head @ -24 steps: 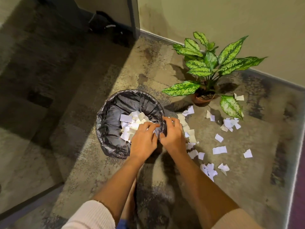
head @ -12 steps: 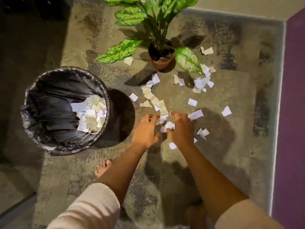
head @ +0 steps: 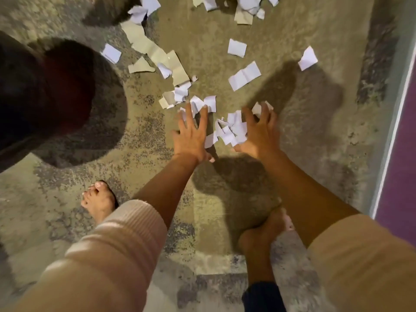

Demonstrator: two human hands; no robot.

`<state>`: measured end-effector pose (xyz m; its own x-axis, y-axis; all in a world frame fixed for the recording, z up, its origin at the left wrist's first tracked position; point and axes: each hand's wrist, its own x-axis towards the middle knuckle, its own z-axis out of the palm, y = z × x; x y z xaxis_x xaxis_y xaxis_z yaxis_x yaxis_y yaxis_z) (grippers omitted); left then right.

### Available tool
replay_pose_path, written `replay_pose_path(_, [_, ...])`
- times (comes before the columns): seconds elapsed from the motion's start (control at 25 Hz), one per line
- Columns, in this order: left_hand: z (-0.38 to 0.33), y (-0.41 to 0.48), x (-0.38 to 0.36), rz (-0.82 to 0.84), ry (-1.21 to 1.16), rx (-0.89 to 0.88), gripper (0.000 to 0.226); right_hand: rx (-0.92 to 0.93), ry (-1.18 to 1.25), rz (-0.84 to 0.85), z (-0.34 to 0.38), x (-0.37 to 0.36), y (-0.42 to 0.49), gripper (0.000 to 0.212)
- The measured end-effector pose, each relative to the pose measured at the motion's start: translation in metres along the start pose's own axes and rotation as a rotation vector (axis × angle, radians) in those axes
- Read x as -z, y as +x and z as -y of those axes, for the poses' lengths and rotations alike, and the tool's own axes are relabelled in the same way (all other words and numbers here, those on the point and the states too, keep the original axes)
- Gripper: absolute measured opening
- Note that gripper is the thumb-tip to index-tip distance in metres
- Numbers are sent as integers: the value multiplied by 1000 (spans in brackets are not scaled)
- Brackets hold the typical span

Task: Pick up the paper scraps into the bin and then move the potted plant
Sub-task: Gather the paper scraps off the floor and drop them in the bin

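Observation:
Several white and beige paper scraps lie scattered over the mottled floor. My left hand lies flat with spread fingers, its fingertips on scraps near the middle. My right hand has its fingers curled like a rake over a small heap of scraps that sits between both hands. The dark side of the bin fills the left edge; its opening is out of view. The potted plant is out of frame.
My bare left foot and right foot stand on the floor below the hands. A purple wall with a white skirting strip runs down the right side. More scraps lie along the top edge.
Both hands left the bin rim, came down to the floor scraps and now rake them together. The view has dropped lower and closer, so the plant and bin opening have left the frame.

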<state>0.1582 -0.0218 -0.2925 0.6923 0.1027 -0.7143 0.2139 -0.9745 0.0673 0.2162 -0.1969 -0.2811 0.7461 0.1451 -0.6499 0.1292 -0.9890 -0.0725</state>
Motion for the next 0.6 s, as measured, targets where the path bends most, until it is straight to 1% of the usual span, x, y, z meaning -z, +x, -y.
replay_pose_path(0.08, [-1, 9, -8, -24, 18, 14, 156, -24, -24, -23, -14, -15, 9, 93])
replay_pose_path(0.12, [0, 14, -11, -42, 23, 18, 157, -38, -30, -22, -18, -21, 11, 92])
replay_pose_path(0.16, [1, 18, -13, -58, 28, 21, 155, -49, -22, -5, -20, -26, 13, 100])
replay_pose_path(0.2, [3, 22, -14, -73, 29, 19, 149, -56, -5, 26, -20, -30, 13, 112])
replay_pose_path(0.24, [4, 26, -14, -87, 29, 14, 140, -65, 17, 48, -18, -33, 11, 122])
replay_pose_path(0.28, [4, 30, -13, -100, 26, 4, 129, -70, 33, 38, -14, -36, 10, 126])
replay_pose_path(0.32, [4, 33, -11, -105, 10, -9, 119, -73, 47, 3, -9, -41, 8, 122])
replay_pose_path(0.4, [5, 40, -4, -99, -93, -38, 105, -89, 102, -86, 6, -49, 8, 103])
replay_pose_path(0.48, [7, 45, 2, -119, -204, -71, 87, -157, 175, -109, 24, -53, 14, 89])
replay_pose_path(0.6, [9, 51, 8, -161, -255, -132, 64, -227, 302, -115, 51, -48, 29, 77])
